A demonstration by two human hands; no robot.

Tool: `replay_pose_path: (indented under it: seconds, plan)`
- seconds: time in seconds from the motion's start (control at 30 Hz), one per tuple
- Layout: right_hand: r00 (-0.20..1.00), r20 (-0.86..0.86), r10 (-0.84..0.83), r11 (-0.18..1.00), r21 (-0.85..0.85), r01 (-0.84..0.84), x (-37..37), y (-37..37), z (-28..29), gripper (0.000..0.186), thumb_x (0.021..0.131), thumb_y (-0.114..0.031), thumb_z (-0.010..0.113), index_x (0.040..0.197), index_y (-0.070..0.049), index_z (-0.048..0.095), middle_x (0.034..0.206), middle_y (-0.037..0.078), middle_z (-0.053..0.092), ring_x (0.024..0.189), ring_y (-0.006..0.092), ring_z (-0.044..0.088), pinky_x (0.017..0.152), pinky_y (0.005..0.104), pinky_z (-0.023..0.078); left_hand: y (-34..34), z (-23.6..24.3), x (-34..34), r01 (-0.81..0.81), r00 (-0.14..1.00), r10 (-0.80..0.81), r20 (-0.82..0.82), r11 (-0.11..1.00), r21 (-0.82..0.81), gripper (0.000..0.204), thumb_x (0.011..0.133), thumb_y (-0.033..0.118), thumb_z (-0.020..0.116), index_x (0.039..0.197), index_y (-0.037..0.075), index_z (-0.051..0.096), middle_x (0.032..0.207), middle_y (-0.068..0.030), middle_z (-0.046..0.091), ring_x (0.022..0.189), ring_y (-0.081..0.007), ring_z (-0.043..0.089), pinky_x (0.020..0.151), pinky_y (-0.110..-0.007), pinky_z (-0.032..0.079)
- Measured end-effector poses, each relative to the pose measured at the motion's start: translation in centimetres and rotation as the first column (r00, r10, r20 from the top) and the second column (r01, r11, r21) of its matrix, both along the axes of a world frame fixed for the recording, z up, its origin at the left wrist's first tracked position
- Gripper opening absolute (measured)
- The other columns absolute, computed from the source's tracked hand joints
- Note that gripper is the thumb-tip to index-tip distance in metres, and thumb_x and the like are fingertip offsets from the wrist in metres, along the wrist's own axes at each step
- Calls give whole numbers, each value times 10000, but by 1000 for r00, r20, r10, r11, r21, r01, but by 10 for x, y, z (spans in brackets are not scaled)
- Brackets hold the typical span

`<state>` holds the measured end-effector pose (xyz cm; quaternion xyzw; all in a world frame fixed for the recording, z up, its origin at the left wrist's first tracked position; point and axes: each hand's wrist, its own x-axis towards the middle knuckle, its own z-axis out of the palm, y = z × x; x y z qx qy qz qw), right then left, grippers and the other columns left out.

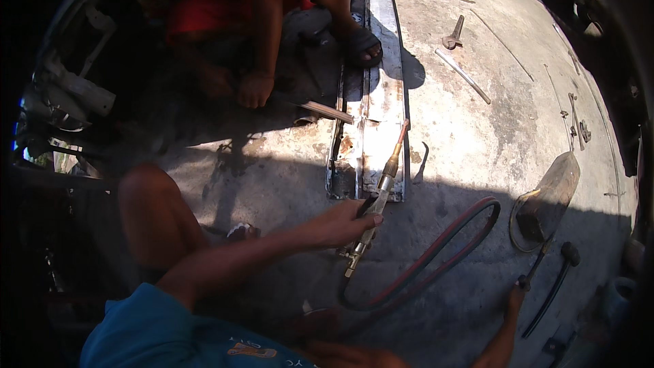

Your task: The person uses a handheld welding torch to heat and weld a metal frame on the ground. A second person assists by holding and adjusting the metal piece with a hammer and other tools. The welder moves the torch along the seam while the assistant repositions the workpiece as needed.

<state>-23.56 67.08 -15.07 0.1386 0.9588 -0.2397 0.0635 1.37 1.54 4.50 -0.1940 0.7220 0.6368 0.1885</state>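
Cutting or heating torch in use beside a long, rust-stained, white-and-grey metal panel (385,87) lying on a concrete floor (470,157). The left grip (351,223) is clamped around the handle of a slender brass-and-silver metal torch (384,187). The torch lies obliquely across the panel's near end, above its near right corner, with its tip at the panel's right edge. The right grip (519,289) appears closed around a slender dark-handled tool, away from the panel.

Sound handling, as judged here, calls for 1 steady wrist, a fixed tip angle and slack in the twin red-and-green rubber hose (494,214), looped on the floor right of the panel's near end. The tip should point away from the co-worker's black sandal (362,48) on the panel and the brown-ended flat bar (328,111) reaching over its left edge.

The torch has a straight, narrow form: coppery tip, brass neck, worn silver body and rear fittings. No flame can be made out.
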Motion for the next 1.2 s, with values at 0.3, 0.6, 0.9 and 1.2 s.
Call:
replay_pose_path:
  seconds: [0.3, 0.6, 0.9, 1.2]
  plan:
    - [991, -85, 105, 983, 160, -91, -5, -7, -16, 566, 1005, -229, 647, 1504, -32, 467, 1378, 235, 616, 1296, 421, 587, 1103, 474, 446, -6, 2, 11, 72, 997, -72, 5, 997, -43, 380, 1098, 409, 535, 1071, 37, 606, 911, -60, 683, 871, -162, 682, 770, -361, 544]
    - [980, -28, 195, 885, 437, -163, 44, -69, 22, 310, 987, -225, 633, 1207, -9, 667, 1075, 258, 715, 1015, 460, 677, 889, 530, 522, -5, -16, 15, 6, 999, -1, -32, 990, 139, 346, 1088, 390, 565, 1103, 46, 595, 917, -57, 685, 872, -149, 677, 776, -347, 549]
    - [835, 262, 483, 803, 247, -542, 169, -167, 56, 368, 910, -307, 743, 1131, -14, 717, 1121, 246, 697, 1110, 438, 633, 960, 539, 479, -18, -23, 34, -35, 993, 48, -105, 993, 114, 347, 1074, 366, 569, 1035, 25, 616, 840, -47, 672, 793, -143, 660, 725, -346, 528]
    - [642, 262, 721, 453, 524, -722, 230, -145, 70, 540, 781, -387, 830, 1227, -125, 676, 1194, 108, 667, 1229, 391, 560, 1056, 626, 393, -32, -32, 62, -66, 988, 90, -122, 981, 183, 318, 1063, 356, 585, 1015, 42, 605, 842, -28, 637, 786, -125, 612, 717, -344, 512]
